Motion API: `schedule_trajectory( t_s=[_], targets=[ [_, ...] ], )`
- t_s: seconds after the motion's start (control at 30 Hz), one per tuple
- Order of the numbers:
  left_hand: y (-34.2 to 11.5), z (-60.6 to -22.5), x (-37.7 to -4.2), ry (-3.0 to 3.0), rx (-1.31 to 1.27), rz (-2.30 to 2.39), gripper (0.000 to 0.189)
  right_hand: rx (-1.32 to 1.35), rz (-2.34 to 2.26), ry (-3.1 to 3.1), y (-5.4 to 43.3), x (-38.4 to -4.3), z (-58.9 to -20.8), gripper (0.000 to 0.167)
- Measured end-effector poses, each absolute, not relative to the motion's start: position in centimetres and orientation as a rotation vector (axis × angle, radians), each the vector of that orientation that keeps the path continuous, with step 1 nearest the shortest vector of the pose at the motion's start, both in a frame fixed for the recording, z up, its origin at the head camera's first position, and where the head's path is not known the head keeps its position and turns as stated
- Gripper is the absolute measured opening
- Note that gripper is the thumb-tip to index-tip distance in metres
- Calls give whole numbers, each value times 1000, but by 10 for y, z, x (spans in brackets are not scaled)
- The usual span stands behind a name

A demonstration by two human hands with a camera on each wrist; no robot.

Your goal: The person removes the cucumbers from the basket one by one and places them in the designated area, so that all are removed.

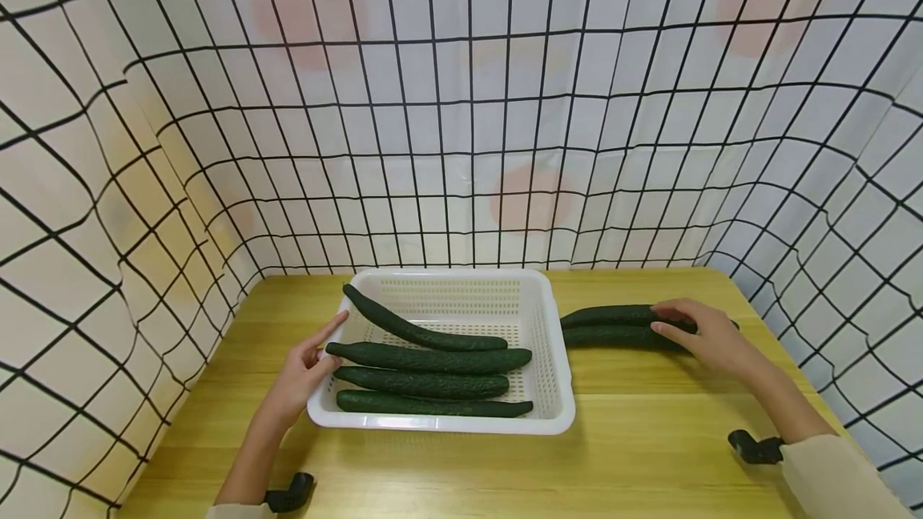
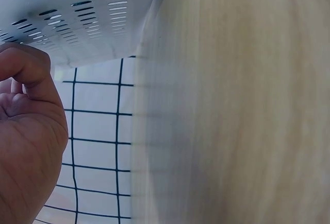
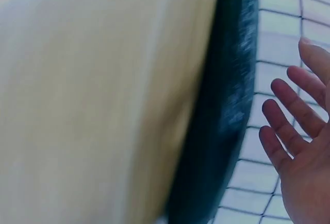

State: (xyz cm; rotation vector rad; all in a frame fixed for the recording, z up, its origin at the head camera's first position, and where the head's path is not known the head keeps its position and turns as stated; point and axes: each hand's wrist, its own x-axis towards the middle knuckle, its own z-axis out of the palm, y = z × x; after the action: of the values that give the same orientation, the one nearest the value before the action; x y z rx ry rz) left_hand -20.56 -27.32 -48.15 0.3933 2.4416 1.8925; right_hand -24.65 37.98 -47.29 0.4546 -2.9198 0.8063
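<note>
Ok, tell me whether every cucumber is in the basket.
No, two cucumbers lie outside the white plastic basket, on the wooden table by the right hand.

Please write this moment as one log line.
left grip: holds white perforated plastic basket | right grip: over two long dark-green cucumbers | in basket: four cucumbers

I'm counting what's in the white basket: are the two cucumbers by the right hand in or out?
Out. In the head view, both cucumbers lie on the table to the right of the white basket.
</note>
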Motion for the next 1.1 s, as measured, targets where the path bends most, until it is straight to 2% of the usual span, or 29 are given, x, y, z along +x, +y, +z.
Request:
schedule_trajectory(
  t_s=[0.47,0.9,1.1],
  targets=[
    [-273,-481,-205,2455,402,1875,67,585,808,-2812,304,-265,-425,39],
    [-275,-481,-206,2434,405,1888,68,793,991,-2714,221,-281,-382,45],
    [-275,-482,-206,2445,396,1873,68,859,1086,-2681,188,-284,-371,55]
  ],
)
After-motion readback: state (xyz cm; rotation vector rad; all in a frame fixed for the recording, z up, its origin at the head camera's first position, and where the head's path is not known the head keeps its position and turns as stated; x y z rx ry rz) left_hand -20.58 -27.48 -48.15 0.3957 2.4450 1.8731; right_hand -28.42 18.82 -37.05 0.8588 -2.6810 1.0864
